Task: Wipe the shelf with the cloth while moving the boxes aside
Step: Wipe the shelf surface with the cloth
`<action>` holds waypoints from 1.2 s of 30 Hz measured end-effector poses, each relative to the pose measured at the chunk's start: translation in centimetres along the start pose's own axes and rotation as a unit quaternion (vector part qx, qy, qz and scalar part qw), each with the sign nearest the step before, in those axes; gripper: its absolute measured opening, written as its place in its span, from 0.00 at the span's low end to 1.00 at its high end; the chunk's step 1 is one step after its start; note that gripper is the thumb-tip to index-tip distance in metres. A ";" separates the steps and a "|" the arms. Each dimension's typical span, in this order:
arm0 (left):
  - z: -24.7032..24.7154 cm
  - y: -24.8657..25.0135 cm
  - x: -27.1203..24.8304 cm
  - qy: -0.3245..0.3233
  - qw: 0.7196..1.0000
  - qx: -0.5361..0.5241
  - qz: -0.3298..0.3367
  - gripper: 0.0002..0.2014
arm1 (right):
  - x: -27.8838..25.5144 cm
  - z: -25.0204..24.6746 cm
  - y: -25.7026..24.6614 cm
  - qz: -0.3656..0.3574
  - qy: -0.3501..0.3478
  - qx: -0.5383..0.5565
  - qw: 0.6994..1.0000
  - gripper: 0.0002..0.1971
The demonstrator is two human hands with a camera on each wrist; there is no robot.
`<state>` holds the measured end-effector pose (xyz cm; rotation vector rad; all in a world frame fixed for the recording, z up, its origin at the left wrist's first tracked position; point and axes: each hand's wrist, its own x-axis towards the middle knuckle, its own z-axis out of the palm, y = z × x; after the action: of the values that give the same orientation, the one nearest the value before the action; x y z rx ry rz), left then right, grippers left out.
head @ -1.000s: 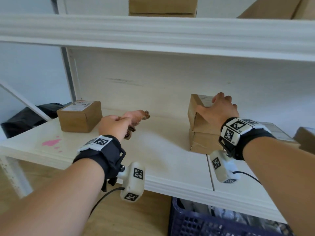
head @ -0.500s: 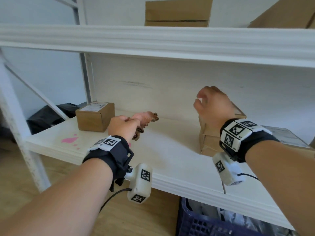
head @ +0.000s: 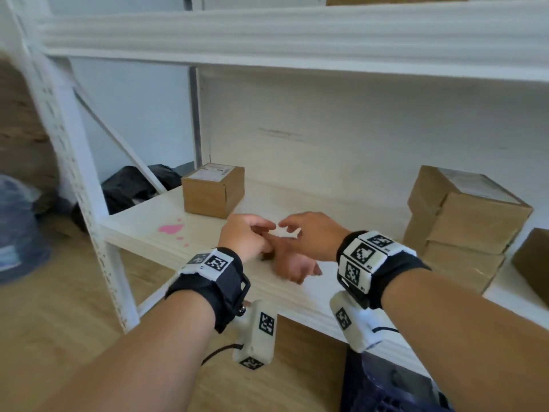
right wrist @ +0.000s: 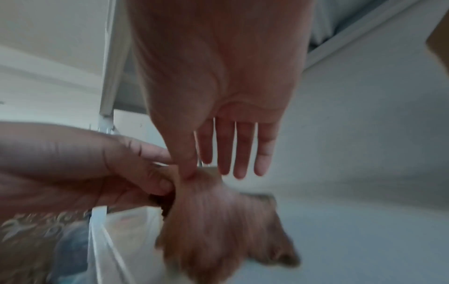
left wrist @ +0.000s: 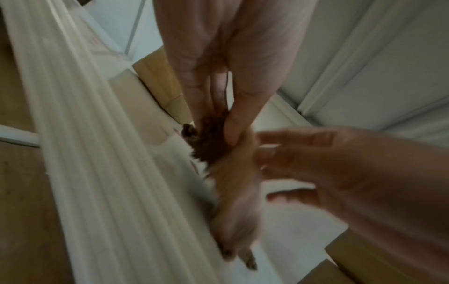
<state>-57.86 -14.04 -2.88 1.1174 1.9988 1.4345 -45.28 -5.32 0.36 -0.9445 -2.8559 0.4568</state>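
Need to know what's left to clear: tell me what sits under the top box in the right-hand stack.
Under the top cardboard box sits a second cardboard box, resting on the shelf. The surface beneath the stack is covered.

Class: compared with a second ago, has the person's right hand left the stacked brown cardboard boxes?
Yes. The right hand has moved left, off the stacked brown cardboard boxes, to the pinkish-brown cloth held by the left hand.

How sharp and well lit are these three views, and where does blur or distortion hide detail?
Head view: even, soft light, wide-angle bending of the upper shelf edge, slight motion smear on the cloth and both hands. Left wrist view: dim, the right hand and cloth streaked with motion blur. Right wrist view: the right hand's fingers fairly clear, the cloth below smeared, the background soft.
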 end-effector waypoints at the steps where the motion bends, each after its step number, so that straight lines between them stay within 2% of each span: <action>1: -0.2 -0.6 0.1 0.006 1.000 -0.008 -0.014 0.21 | 0.1 0.9 -0.3 0.004 -0.044 0.003 0.999 0.22; 3: -1.1 -1.3 0.3 0.048 0.998 -0.037 -0.027 0.21 | 0.2 2.4 -0.5 -0.022 -0.074 -0.009 0.997 0.12; 7: -3.9 -2.0 0.7 0.188 0.970 -0.146 -0.043 0.17 | 1.2 2.8 -0.3 -0.087 -0.078 -0.069 0.991 0.10; 9: -5.0 -3.5 1.1 0.230 0.949 -0.203 -0.074 0.18 | 2.0 3.0 -0.4 -0.114 -0.089 -0.094 0.985 0.05; 12: -5.6 -5.3 2.1 0.258 0.928 -0.244 -0.109 0.17 | 3.9 3.5 -1.2 -0.144 -0.099 -0.136 0.975 0.09; 15: -6.3 -6.1 3.1 0.300 0.908 -0.269 -0.111 0.16 | 7.0 3.8 -2.3 -0.159 -0.115 -0.143 0.970 0.16; 17: -7.0 -6.7 3.7 0.322 0.898 -0.277 -0.113 0.16 | 9.6 4.3 -2.5 -0.138 -0.108 -0.127 0.976 0.20; 20: -8.1 -8.1 4.3 0.346 0.873 -0.311 -0.143 0.15 | 12.1 4.1 -2.2 -0.077 -0.094 -0.080 0.989 0.13; 22: -8.7 -8.7 4.4 0.357 0.863 -0.323 -0.154 0.15 | 12.8 3.2 -1.5 -0.040 -0.103 -0.139 0.984 0.04; 28: -9.0 -8.9 4.1 0.364 0.852 -0.343 -0.154 0.14 | 11.6 1.9 3.3 0.034 -0.104 -0.149 0.983 0.16; 30: -8.6 -8.8 3.9 0.353 0.851 -0.353 -0.164 0.14 | 10.1 2.0 4.3 0.018 -0.121 -0.128 0.984 0.17; 33: -8.2 -9.0 3.4 0.366 0.836 -0.365 -0.182 0.13 | 8.3 2.3 3.1 -0.021 -0.127 -0.127 0.983 0.20; 36: -8.1 -9.9 2.9 0.354 0.823 -0.404 -0.186 0.13 | 7.4 3.5 0.4 -0.105 -0.149 -0.110 0.977 0.27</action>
<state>-68.98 -17.65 -8.75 -0.2079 1.5153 2.3138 -51.65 -1.49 -3.10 -0.6345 -3.2874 0.2863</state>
